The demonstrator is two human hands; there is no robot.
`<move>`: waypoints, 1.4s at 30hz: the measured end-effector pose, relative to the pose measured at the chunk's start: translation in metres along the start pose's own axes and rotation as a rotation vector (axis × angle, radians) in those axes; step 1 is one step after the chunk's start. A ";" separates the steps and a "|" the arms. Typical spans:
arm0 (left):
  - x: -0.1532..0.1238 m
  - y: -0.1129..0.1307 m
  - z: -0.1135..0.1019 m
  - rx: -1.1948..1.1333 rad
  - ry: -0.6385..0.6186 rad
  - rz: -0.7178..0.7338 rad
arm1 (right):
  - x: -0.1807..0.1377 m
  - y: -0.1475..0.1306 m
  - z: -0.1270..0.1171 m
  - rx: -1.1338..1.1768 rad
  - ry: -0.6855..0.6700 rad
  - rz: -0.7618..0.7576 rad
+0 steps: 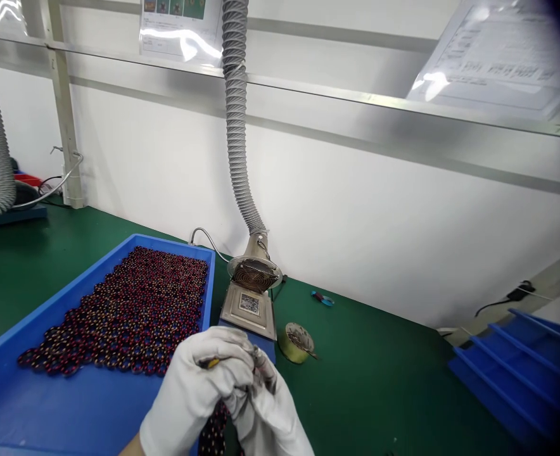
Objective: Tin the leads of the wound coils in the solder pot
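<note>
White gloves cover both hands, which meet at the bottom centre. My left hand (197, 386) has its fingers curled in a pinch, with a small yellow bit (210, 363) showing between them. Close against it, my right hand (273, 405) is also closed, its glove fingertips stained grey; what it pinches is hidden. Beneath the hands shows a dark red-black piece with pale dots (213, 434), partly covered by the gloves. Left of them, a blue tray (71, 411) holds many dark red and black wound rings (132, 310) in packed rows.
Just beyond my hands stands a solder pot (249, 310) under a fume hood (256, 269) on a grey hose (236, 120). A round tin (296, 342) with a stick in it stands right of that. Blue-handled cutters (322, 298) lie behind; blue racks (522, 373) stand far right.
</note>
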State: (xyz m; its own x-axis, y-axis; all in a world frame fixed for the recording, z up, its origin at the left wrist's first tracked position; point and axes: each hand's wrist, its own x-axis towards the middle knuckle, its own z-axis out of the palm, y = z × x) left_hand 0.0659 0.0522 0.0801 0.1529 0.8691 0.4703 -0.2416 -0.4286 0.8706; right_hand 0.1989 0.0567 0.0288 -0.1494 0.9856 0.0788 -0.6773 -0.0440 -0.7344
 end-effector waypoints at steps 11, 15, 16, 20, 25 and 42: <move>-0.001 0.020 -0.006 0.013 -0.126 -0.194 | -0.029 -0.006 0.019 -0.047 0.037 -0.043; -0.005 0.010 -0.001 -0.183 -0.070 -0.114 | -0.017 -0.012 0.019 -0.092 -0.014 -0.016; -0.006 0.009 -0.002 -0.218 -0.037 -0.113 | -0.015 -0.013 0.019 -0.095 -0.019 -0.012; -0.006 0.014 -0.009 -0.255 0.195 -0.096 | -0.016 -0.011 0.015 -0.079 -0.010 -0.016; -0.002 0.026 -0.003 0.043 -0.114 -0.199 | -0.016 -0.004 0.011 -0.038 0.019 -0.040; -0.005 0.011 0.001 0.585 -0.168 0.135 | -0.032 -0.014 0.034 0.349 -0.007 0.084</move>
State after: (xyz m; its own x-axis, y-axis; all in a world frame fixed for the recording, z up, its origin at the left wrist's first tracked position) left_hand 0.0629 0.0426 0.0875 0.3176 0.7678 0.5565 0.2889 -0.6373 0.7144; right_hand 0.1885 0.0206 0.0592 -0.2190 0.9751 0.0338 -0.8677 -0.1788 -0.4638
